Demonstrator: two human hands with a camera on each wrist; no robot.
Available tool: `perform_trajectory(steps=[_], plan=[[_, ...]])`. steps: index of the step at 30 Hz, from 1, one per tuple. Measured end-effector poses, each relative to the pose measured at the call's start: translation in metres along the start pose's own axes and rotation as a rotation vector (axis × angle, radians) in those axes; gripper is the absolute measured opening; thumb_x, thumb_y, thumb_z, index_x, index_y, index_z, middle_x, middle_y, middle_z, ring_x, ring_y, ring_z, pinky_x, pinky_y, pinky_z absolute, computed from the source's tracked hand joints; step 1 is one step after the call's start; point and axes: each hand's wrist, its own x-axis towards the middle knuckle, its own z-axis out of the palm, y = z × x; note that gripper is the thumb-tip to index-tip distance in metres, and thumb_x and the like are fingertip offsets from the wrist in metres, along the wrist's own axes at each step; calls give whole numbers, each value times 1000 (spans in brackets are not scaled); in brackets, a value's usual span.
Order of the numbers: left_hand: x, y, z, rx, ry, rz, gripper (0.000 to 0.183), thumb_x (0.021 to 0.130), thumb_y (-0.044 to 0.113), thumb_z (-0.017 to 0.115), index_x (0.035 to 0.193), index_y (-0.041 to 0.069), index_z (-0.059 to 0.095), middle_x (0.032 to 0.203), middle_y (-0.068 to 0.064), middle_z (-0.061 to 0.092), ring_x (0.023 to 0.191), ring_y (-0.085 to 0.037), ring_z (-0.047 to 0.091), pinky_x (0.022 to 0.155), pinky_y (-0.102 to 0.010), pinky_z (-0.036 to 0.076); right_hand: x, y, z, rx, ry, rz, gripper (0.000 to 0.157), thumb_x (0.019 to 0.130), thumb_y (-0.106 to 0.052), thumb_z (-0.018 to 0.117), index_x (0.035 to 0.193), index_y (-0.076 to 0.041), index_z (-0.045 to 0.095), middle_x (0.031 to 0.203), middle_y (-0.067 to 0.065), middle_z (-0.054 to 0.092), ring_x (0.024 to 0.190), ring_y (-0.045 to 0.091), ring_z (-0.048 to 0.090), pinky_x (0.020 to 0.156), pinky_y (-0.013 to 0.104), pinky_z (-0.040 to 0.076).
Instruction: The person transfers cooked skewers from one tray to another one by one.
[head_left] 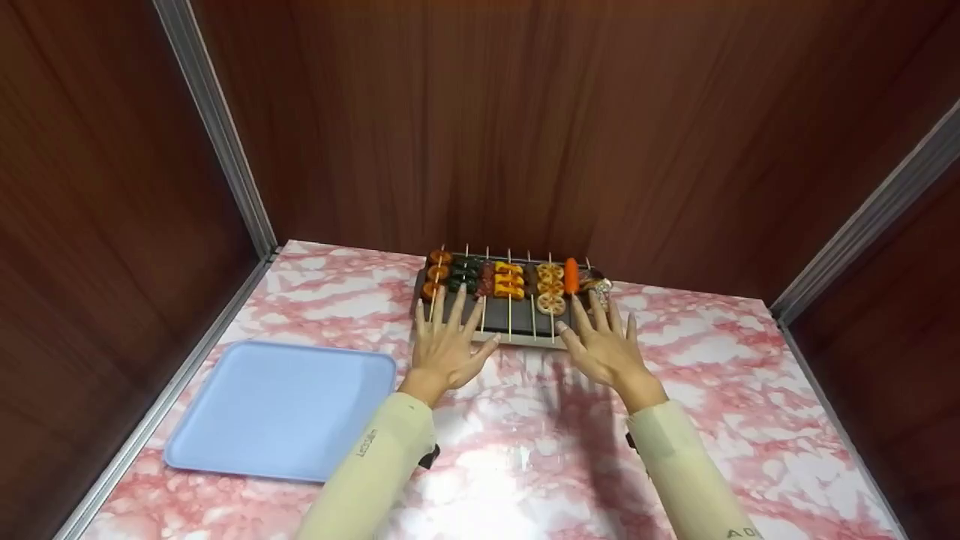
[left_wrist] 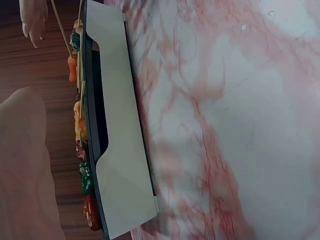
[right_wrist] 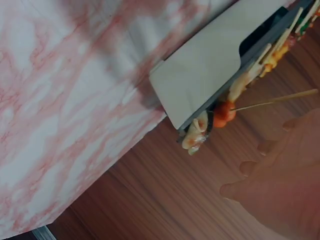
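A small grill (head_left: 496, 321) with a dark top and pale sides stands by the back wall. Across it lies a row of skewers: brown-orange rounds (head_left: 437, 273), dark green pieces (head_left: 464, 275), yellow pieces (head_left: 509, 282), lotus root slices (head_left: 551, 304) and an orange sausage-like piece (head_left: 571, 276), among others. At the right end sits a pale, shiny piece (right_wrist: 196, 134) whose kind is unclear. My left hand (head_left: 448, 351), fingers spread, is over the grill's front left. Likewise spread, my right hand (head_left: 606, 349) is at the front right. Neither hand grips anything; whether fingertips touch skewers cannot be told.
A light blue tray (head_left: 285, 409) lies on the pink-and-white marbled table (head_left: 510, 457), left of my left forearm. Dark wood-grain panels (head_left: 495, 135) rise behind and on both sides, with metal strips (head_left: 225, 127) at the corners.
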Motion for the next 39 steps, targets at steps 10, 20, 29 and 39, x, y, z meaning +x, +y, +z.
perform_trajectory(steps=[10, 20, 29, 39], plan=[[-15, 2, -16, -36, -17, -9, 83, 97, 79, 17, 165, 31, 15, 173, -4, 0, 157, -39, -5, 120, -68, -5, -18, -14, -9, -19, 101, 0, 68, 109, -55, 21, 165, -15, 19, 172, 16, 5, 154, 48, 4, 119, 70, -4], [-31, -11, -26, -36, 65, 2, 80, 98, 75, 30, 163, 28, 28, 172, -6, 13, 157, -39, 6, 122, -65, 7, -44, -43, -10, -52, 233, -95, 69, 104, -46, 53, 161, -13, 32, 168, 21, 18, 154, 47, 8, 121, 68, 2], [-67, -51, -40, -85, 175, -12, 74, 100, 63, 50, 158, 18, 40, 166, -14, 28, 150, -44, 26, 120, -66, 17, -59, -79, 16, 21, 483, -202, 51, 94, -22, 70, 140, -5, 56, 146, 20, 51, 135, 42, 45, 118, 62, 25], [-93, -99, -59, -106, 232, -77, 66, 98, 54, 58, 150, 15, 50, 151, -17, 49, 137, -41, 43, 110, -62, 36, -50, -116, 46, 393, 285, -204, 40, 92, -12, 72, 129, -4, 61, 117, 13, 63, 104, 31, 63, 87, 48, 55]])
